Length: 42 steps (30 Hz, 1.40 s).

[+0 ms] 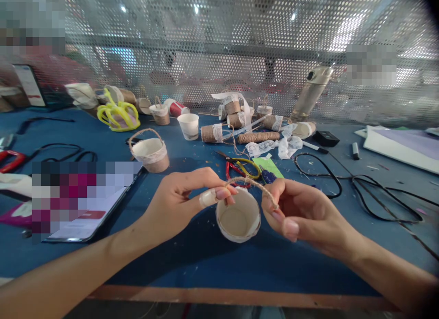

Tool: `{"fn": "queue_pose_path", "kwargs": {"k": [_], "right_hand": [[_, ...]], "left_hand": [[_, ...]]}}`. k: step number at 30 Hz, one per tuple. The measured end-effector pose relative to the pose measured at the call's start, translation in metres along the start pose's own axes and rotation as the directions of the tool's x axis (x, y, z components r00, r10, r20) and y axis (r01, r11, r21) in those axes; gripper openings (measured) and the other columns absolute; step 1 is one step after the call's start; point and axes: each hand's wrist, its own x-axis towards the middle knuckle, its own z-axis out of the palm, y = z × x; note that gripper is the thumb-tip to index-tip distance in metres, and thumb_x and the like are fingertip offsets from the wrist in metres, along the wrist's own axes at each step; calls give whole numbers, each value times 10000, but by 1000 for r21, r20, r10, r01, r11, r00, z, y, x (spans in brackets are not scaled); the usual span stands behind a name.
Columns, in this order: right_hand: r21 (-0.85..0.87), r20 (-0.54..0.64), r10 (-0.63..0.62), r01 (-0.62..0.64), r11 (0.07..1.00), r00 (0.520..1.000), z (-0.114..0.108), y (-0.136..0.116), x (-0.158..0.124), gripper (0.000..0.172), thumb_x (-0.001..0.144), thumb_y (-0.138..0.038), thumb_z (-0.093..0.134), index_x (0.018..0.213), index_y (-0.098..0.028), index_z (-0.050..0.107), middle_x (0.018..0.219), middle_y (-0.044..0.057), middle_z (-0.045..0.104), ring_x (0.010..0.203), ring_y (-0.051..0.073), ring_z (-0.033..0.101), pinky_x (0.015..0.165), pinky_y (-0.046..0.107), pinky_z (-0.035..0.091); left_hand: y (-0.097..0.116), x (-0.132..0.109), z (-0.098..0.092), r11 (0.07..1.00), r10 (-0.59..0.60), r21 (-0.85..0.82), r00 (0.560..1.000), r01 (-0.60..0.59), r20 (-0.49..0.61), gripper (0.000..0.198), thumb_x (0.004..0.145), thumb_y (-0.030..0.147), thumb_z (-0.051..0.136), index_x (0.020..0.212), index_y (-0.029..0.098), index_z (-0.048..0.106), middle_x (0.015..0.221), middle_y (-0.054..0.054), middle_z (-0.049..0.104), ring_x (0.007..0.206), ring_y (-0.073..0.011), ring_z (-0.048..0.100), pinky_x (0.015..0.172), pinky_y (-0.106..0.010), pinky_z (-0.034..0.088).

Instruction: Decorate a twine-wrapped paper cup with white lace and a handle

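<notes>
A short length of twine [255,185] arches between my two hands, above a paper cup [238,218] that stands on the table with its open mouth toward me. My left hand [187,193] pinches the left end of the twine between thumb and fingertips, over the cup's rim; a bandage wraps one digit. On the right side, my right hand [302,211] pinches the other end, beside the cup. Behind the cup lie scissors with yellow handles [252,169] and a red-handled tool [230,171], partly hidden by the twine.
A twine-handled cup basket [151,154] stands left of my hands, near a tablet [103,213]. Further back are a white paper cup [188,127], a twine roll [259,137], lace [270,147] and several twine-wrapped cups. Black cables [363,200] spread across the right.
</notes>
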Motion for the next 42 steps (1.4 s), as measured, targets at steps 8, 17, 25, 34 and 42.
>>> {"fn": "queue_pose_path", "kwargs": {"k": [8, 17, 25, 34, 42], "right_hand": [[-557, -267, -455, 249, 792, 849, 9, 5, -2, 120, 892, -180, 753, 923, -251, 661, 865, -24, 610, 604, 68, 543, 489, 183, 440], [-809, -187, -635, 249, 532, 750, 5, 10, -2, 123, 918, -130, 715, 920, -249, 687, 878, -26, 664, 612, 65, 617, 538, 209, 490], [-815, -131, -561, 233, 530, 818, 4, 9, -2, 100, 984, -146, 622, 957, -235, 659, 772, -44, 648, 511, 48, 521, 465, 189, 438], [-627, -129, -369, 213, 750, 920, 4, 4, -3, 86, 1008, -238, 606, 941, -205, 649, 780, 3, 655, 612, 90, 619, 477, 170, 487], [-404, -162, -175, 97, 910, 971, 6, -1, 0, 166, 935, -319, 711, 857, -180, 667, 747, 26, 660, 587, 114, 628, 445, 198, 453]], "left_hand": [[4, 1, 2, 998, 58, -5, 996, -58, 61, 131, 946, 134, 683, 917, 199, 793, 877, -10, 796, 811, -145, 691, 787, -240, 546], [3, 2, 4, 977, 213, -35, 969, -210, 125, 136, 934, 145, 707, 1013, 209, 797, 911, -55, 813, 816, -186, 692, 777, -298, 569], [3, 2, 4, 963, 270, -25, 954, -269, 130, 142, 924, 140, 719, 1032, 192, 794, 903, -72, 809, 810, -189, 690, 767, -301, 569], [-1, 5, 2, 969, 249, -12, 965, -249, 87, 116, 932, 150, 707, 991, 195, 796, 892, -74, 806, 796, -193, 689, 756, -321, 563], [1, 2, -1, 990, 138, -19, 990, -137, 44, 122, 941, 138, 690, 964, 203, 790, 863, -54, 776, 786, -175, 661, 732, -279, 548]]}}
